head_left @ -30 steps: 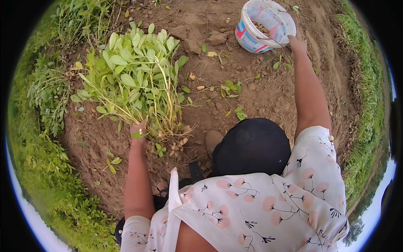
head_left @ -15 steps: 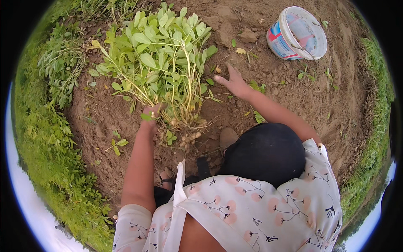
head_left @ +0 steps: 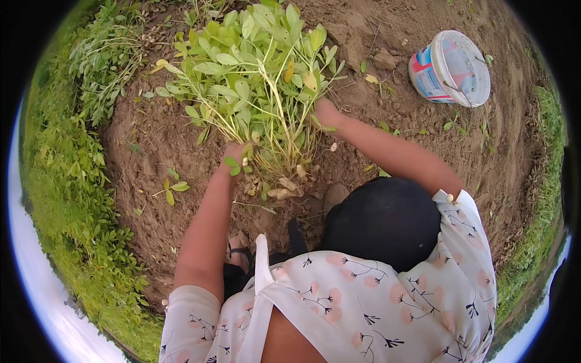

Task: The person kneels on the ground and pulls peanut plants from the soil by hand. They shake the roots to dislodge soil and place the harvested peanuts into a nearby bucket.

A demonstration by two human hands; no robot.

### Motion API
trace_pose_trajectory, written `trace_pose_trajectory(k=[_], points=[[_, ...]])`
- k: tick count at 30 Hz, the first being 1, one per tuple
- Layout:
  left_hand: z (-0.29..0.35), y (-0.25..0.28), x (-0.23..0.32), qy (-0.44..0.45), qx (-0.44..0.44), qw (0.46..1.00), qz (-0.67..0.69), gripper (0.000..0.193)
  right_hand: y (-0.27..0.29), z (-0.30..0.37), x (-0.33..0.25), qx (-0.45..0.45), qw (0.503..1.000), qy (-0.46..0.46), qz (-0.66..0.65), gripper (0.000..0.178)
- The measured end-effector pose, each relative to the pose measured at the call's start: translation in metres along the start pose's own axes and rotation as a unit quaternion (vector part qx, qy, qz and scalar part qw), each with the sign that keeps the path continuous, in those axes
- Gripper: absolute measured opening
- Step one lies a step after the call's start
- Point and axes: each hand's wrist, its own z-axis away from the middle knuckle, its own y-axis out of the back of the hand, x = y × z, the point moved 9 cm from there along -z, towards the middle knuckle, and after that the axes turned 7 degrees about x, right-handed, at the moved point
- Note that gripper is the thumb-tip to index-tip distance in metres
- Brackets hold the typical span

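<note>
A leafy bunch of peanut plants (head_left: 266, 91) rises before me, its pale stems gathered low and its leaves spread away from me. At the near end, peanut pods (head_left: 284, 189) hang among the roots. My left hand (head_left: 236, 152) is closed around the stems at the bunch's lower left, its fingers partly covered by stalks and leaves. On the other side, my right hand (head_left: 325, 112) reaches into the foliage; leaves hide its fingers, so its grip does not show.
A white bucket (head_left: 463, 69) with a blue and red label stands tilted on the soil at the far right. More pulled plants (head_left: 109, 66) lie at the far left. Green crop rows border the brown soil (head_left: 151, 224). My dark-clad knee (head_left: 381, 221) is close below the bunch.
My right hand, spread and apart from the plants before, has moved left against the bunch's right side. The bunch and my left hand appear slightly farther right in view, as does the bucket.
</note>
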Motion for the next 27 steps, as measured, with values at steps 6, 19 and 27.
trace_pose_trajectory(k=[6, 19, 27], points=[[-0.008, 0.006, 0.010, -0.163, 0.005, 0.976, -0.145, 0.044, 0.049, 0.035, -0.036, -0.088, 0.978, -0.167, -0.094, 0.066], [0.061, -0.107, 0.041, -0.412, 0.003, 0.899, -0.151, 0.050, -0.028, 0.059, -0.058, -0.170, 0.952, -0.197, -0.161, 0.077], [0.115, -0.157, 0.062, -0.476, 0.025, 0.725, -0.497, 0.089, 0.008, 0.065, 0.015, 0.088, 0.920, -0.327, -0.198, 0.034]])
